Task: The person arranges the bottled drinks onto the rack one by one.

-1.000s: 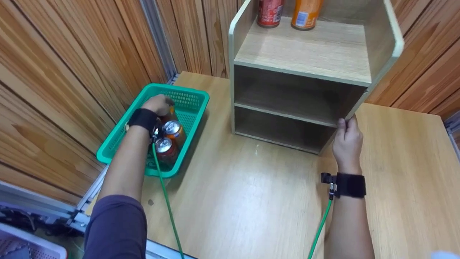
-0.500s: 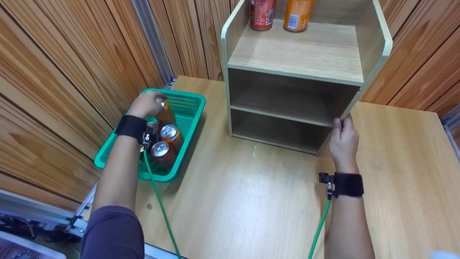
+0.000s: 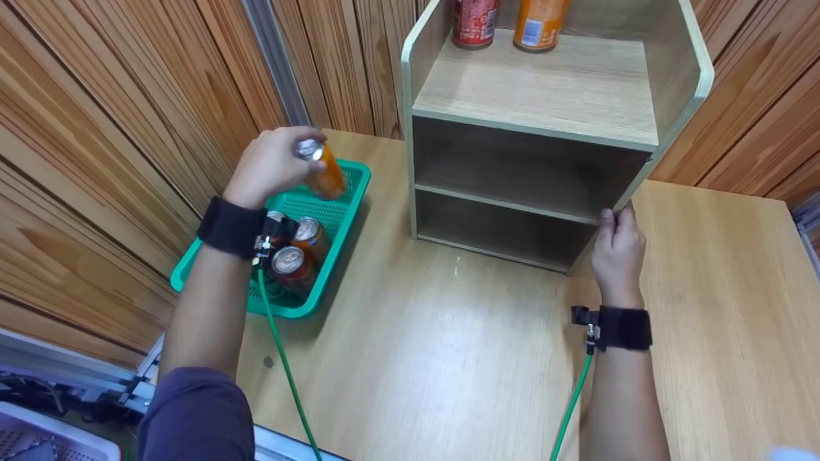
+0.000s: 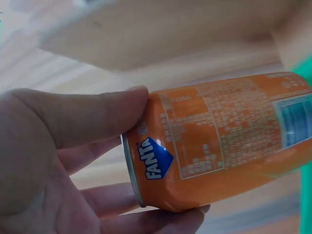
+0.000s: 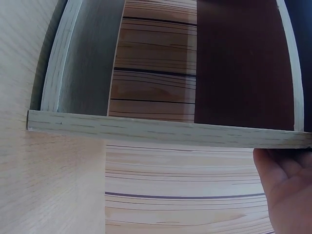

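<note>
My left hand [image 3: 272,163] holds an orange Fanta can [image 3: 328,174] by its top end, thumb on one side and fingers on the other. The can is tilted above the far part of a green plastic basket [image 3: 355,221]. In the left wrist view the orange can [image 4: 219,141] shows its blue Fanta logo and barcode. Under my left wrist, an orange can [image 3: 312,237] and a dark red can [image 3: 295,267] stand in the basket; another beside them is partly hidden. My right hand [image 3: 620,256] grips the right side panel of a wooden shelf [image 3: 538,131] near its lower front edge.
A red can [image 3: 475,24] and an orange can [image 3: 540,25] stand on the shelf's top level. Two dark compartments lie below it. Wood-plank walls [image 3: 128,128] rise behind the table [image 3: 435,358]. A pale bin [image 3: 57,429] sits beyond the table's left edge.
My left hand has lifted the orange can up out of the basket, moving it up and slightly right, and it now tilts. My right hand stays on the shelf panel.
</note>
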`<state>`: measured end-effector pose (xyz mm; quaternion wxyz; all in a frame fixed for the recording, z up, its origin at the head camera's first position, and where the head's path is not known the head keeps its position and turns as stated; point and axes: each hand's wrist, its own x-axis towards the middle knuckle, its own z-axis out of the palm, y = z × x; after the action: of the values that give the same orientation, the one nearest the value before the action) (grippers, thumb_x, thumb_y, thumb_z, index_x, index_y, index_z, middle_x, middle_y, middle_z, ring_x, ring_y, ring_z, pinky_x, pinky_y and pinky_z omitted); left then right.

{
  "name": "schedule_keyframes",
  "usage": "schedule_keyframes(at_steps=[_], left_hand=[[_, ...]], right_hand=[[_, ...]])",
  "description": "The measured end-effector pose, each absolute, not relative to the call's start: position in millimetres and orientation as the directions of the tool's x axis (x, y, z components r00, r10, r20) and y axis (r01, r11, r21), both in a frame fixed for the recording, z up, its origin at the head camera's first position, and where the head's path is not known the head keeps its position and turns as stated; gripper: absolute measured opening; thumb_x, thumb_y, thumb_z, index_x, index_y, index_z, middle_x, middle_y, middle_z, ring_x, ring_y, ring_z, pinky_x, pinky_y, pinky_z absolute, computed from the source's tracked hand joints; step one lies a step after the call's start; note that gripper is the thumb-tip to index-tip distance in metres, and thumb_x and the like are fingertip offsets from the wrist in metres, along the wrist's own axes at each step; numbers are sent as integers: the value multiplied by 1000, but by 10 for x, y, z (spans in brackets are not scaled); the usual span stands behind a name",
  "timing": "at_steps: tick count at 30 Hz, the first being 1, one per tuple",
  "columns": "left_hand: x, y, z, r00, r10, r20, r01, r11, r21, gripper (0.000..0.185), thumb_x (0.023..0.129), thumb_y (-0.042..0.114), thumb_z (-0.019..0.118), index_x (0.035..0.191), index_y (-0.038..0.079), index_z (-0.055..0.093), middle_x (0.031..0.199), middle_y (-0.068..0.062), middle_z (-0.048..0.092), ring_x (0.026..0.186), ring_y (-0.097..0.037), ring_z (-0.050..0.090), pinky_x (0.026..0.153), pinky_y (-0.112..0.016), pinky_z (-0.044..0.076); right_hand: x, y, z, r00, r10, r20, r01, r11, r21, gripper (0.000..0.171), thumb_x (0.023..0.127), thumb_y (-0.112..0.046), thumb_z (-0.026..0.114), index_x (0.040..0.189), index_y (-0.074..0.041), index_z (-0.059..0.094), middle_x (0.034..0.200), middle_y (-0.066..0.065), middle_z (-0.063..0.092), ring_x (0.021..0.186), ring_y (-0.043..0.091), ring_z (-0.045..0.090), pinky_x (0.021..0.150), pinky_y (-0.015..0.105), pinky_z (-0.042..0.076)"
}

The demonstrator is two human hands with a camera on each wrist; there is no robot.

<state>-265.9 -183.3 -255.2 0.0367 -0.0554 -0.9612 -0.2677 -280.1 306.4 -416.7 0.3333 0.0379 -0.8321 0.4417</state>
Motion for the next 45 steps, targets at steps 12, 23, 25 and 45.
schedule_keyframes(at_steps=[12,23,25,45], left_hand=[[-2438,-1285,-2349,-984,144,107,179,800,572,44,76,40,68,118,32,57,108,5,57,90,-13,52,70,-31,46],[-2317,-761,-2538,-900,371,230,436,791,429,38,75,39,69,110,26,63,92,10,61,76,-8,53,60,-27,43],[-2305,-666,-2604,-882,404,242,470,779,415,37,75,39,68,109,26,63,91,9,61,75,-7,53,60,-26,43],[-2304,155,-3588,-743,589,318,670,645,367,31,72,32,68,102,23,67,82,11,64,62,-1,52,48,-21,40]], right_hand=[[-2764,3101,-4173,-786,234,573,-342,608,-717,39,94,-31,40,125,-7,46,121,11,54,114,15,46,93,36,37],[-2750,3131,-4162,-766,252,591,-337,626,-704,34,95,-27,41,107,3,50,93,19,58,85,27,53,70,40,38],[-2749,3134,-4165,-768,247,591,-343,621,-705,36,95,-27,41,113,2,50,99,20,59,92,28,54,74,42,39],[-2752,3072,-4217,-748,247,616,-363,625,-691,38,93,-26,45,124,-4,45,116,15,56,109,21,50,89,38,41]])
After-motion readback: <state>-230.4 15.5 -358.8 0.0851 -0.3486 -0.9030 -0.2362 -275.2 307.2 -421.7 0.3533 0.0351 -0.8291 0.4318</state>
